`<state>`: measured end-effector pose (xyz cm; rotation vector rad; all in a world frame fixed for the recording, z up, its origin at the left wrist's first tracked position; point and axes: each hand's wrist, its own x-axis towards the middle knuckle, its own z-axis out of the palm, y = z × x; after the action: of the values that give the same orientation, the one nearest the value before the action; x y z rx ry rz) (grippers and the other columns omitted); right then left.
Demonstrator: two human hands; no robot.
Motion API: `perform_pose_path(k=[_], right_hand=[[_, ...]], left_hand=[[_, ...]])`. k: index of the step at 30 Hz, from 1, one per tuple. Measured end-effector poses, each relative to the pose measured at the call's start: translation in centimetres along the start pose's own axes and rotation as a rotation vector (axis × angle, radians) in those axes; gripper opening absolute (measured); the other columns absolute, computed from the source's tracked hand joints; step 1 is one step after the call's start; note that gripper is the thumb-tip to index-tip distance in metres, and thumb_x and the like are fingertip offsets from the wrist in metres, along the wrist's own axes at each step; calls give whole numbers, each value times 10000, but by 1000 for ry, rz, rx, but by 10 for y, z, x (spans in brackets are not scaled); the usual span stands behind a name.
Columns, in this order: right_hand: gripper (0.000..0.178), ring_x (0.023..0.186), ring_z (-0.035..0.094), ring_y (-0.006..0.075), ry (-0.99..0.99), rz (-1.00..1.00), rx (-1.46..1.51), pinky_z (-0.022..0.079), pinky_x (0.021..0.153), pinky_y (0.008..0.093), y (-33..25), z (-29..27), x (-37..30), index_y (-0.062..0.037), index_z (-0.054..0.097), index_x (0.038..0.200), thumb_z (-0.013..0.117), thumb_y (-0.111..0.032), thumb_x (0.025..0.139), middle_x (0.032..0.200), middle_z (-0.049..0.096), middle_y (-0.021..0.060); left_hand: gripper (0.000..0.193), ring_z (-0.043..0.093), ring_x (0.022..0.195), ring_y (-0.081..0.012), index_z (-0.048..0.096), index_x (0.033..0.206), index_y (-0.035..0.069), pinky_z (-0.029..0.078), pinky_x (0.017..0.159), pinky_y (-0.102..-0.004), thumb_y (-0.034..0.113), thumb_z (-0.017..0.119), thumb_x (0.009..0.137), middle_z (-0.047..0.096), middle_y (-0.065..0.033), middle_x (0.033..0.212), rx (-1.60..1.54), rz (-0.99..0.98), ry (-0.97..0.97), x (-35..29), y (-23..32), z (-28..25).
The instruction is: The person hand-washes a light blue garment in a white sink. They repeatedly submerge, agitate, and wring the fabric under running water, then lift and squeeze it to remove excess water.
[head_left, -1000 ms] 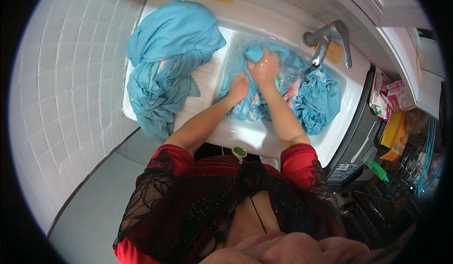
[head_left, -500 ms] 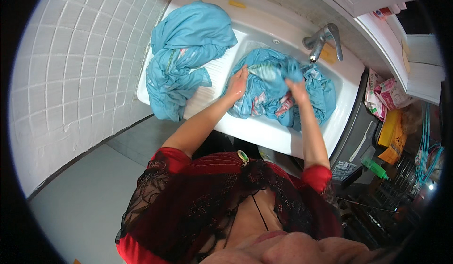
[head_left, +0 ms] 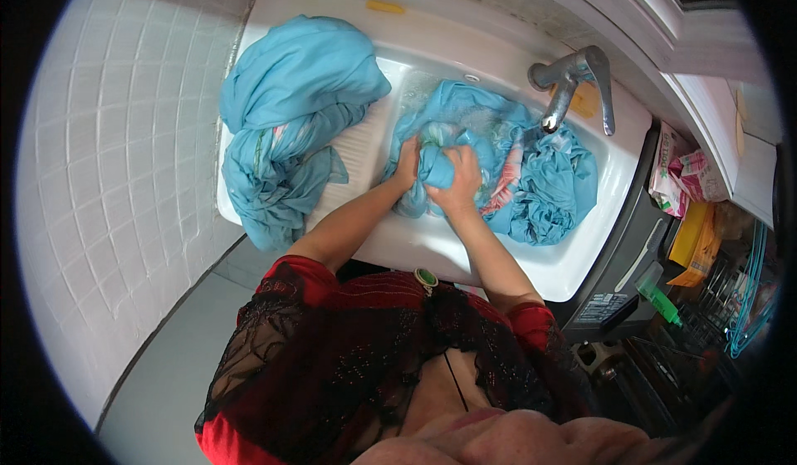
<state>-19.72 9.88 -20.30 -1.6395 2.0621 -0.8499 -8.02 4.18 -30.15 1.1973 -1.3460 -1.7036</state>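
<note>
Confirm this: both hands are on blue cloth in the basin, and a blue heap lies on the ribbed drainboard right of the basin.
Wrong side: the ribbed drainboard with the blue heap is left of the basin, as the head view shows. The left hand and right hand are on blue cloth in the basin.

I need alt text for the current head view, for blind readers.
A person's left hand and right hand hold bunched blue cloth in a white sink. More blue fabric lies on the drainboard at left; a chrome faucet stands at right.
</note>
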Motion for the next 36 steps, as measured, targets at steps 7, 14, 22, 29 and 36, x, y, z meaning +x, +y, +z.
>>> perform_pose_path(k=[7,14,22,29,36], right_hand=[[607,1017,588,395,-162,338,-250,481,873,459,20,39,82,-45,613,1123,719,-417,656,1101,614,205],[739,1116,572,420,-523,557,-150,430,977,456,13,8,136,23,626,1151,606,-601,755,1193,576,308],[654,1131,548,398,-246,293,-13,417,963,440,21,-23,114,-58,629,1170,397,-601,889,1201,595,219],[368,976,624,380,-393,-19,-147,489,853,423,54,15,109,-137,712,947,487,-405,830,991,666,218],[393,954,643,372,-726,-141,-179,507,838,436,65,7,40,-66,710,964,568,-355,738,1017,677,188]], left_hand=[[259,596,1008,-365,620,964,-61,450,880,-402,169,534,883,628,-246,1068,1073,62,17,-1,-19,16],[366,552,1137,-334,615,1061,-75,392,994,-395,256,545,921,591,-261,1182,57,-324,115,-22,86,21],[391,584,1091,-200,632,1100,-43,441,952,-317,238,650,829,615,-159,1192,-320,-706,-492,-71,201,-46],[566,610,988,-196,480,1263,-35,468,906,-318,121,674,754,627,-120,1115,-265,-313,-183,-120,275,-54],[605,592,1015,-199,485,1269,-50,458,921,-324,130,686,728,618,-105,1113,-224,-64,-121,-98,293,-30]])
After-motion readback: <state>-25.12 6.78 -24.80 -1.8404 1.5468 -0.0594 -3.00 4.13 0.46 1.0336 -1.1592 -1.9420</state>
